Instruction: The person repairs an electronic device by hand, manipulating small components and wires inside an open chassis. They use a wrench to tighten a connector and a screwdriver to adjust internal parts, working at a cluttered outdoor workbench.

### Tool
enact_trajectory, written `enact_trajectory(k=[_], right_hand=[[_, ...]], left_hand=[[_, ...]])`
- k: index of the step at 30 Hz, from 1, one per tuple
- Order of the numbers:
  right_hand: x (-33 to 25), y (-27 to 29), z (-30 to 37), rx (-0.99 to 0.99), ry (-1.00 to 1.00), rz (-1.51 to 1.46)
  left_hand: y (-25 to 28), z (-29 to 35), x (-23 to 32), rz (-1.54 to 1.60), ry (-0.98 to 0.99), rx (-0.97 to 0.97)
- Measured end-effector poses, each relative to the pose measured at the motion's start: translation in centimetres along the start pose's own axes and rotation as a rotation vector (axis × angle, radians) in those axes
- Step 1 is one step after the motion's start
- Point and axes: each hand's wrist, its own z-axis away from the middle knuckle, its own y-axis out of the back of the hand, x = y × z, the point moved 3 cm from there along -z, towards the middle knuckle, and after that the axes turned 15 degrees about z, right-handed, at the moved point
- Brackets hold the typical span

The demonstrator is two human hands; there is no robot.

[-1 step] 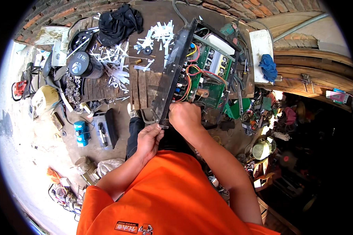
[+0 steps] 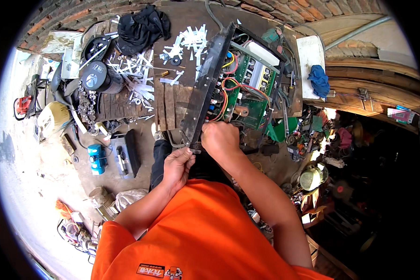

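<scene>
An opened black metal case [image 2: 205,88] lies slanted on the workbench, its green circuit boards [image 2: 247,112] and red and yellow wires [image 2: 233,84] exposed. At the case's near corner, my left hand [image 2: 177,165] is closed in a pinch, thumb and forefinger together beside a small grey metal edge. What sits between those fingertips is too small to make out. My right hand [image 2: 220,139] forms a fist at the near end of the case, against its inner side. Its fingertips are hidden, so anything inside the fist does not show.
White paper strips [image 2: 140,86] litter the wooden bench [image 2: 172,105] left of the case, near a black cloth [image 2: 143,29] and a dark canister [image 2: 98,77]. A blue motor [image 2: 97,158] stands on the floor at left. Piled parts and a green container [image 2: 277,130] lie at right.
</scene>
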Motion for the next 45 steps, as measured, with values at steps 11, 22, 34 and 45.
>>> enact_trajectory(k=[11,22,34,45], right_hand=[[0.5,0.7,-0.5,-0.211,0.149,-0.017],[4.2,1.5,-1.5,-0.489,0.190,-0.574],[3.0,0.8,-0.9,-0.615,0.221,-0.531],[2.9,-1.4,-0.4,-0.470,0.183,-0.702]], left_hand=[[-0.3,0.0,0.2,-0.027,0.010,0.018],[-0.6,0.4,0.6,-0.068,0.000,-0.013],[0.2,0.0,0.5,-0.102,-0.049,0.016],[0.1,0.1,0.4,-0.085,-0.071,0.019]])
